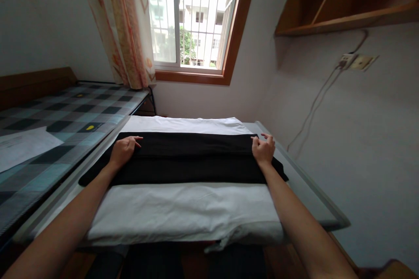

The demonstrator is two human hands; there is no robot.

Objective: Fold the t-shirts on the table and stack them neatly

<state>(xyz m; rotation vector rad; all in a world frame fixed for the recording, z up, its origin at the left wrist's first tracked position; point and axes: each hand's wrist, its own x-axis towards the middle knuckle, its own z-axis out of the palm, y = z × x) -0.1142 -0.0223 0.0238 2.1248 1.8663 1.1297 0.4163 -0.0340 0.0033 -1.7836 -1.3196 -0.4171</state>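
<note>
A black folded cloth (196,168), perhaps a garment, lies in a wide band across a white cloth (183,213) on the table. A crease runs along its length. My left hand (124,151) is at its left part near the far edge, fingers curled in a pinch on the black cloth. At the right end of that same edge, my right hand (263,149) has its fingers bent and pinched on the cloth, with one finger raised. The fingertips' exact hold is partly hidden. The near right corner of the white cloth is rumpled.
The grey-edged table (314,196) reaches toward the right wall. To the left is a bed with a checked mattress (65,115) and a sheet of paper (28,146). A curtain (126,30) hangs beside the barred window. A cable (309,117) runs down from the wall socket.
</note>
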